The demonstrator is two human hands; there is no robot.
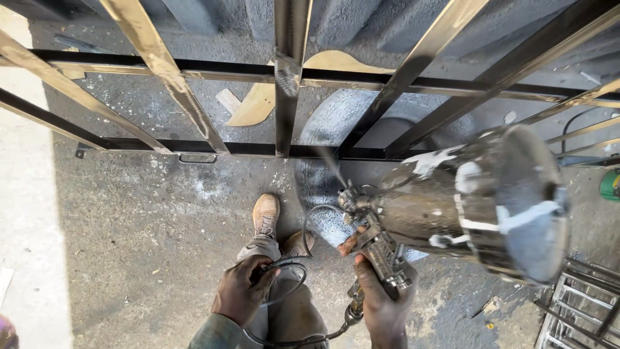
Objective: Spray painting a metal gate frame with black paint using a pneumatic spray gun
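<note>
1. Spray gun [378, 249] is sitting in the lower middle of the head view, raised above the concrete floor [148, 239], its nozzle end aiming up and away toward the metal gate frame [284, 77].
2. Right hand [381, 300] is clenching around the gun's handle; one finger is lying forward along the trigger area, though whether it is pressing cannot be told.
3. Paint cup [491, 200] is standing on top of the gun, tilting to the right; it is large, round, and crusted with dark and whitish paint.
4. Faint spray mist is showing just off the nozzle, drifting toward the frame's lower horizontal bar [194, 147].
5. Left hand [242, 291] is grasping the black air hose [284, 291], fingers closing around a loop of it, well to the left of the gun.
6. Hose is running in a curve from the left hand, down and across to the base of the gun's handle.
7. Gate frame is lying across the upper half of the view: black-painted bars alternating with bare, yellowish ones.
8. Tan boot [266, 216] is resting on the floor between the two hands and the frame, beside a dark patch of overspray [323, 187].
9. Second metal grille [578, 310] is showing at the lower right corner.
</note>
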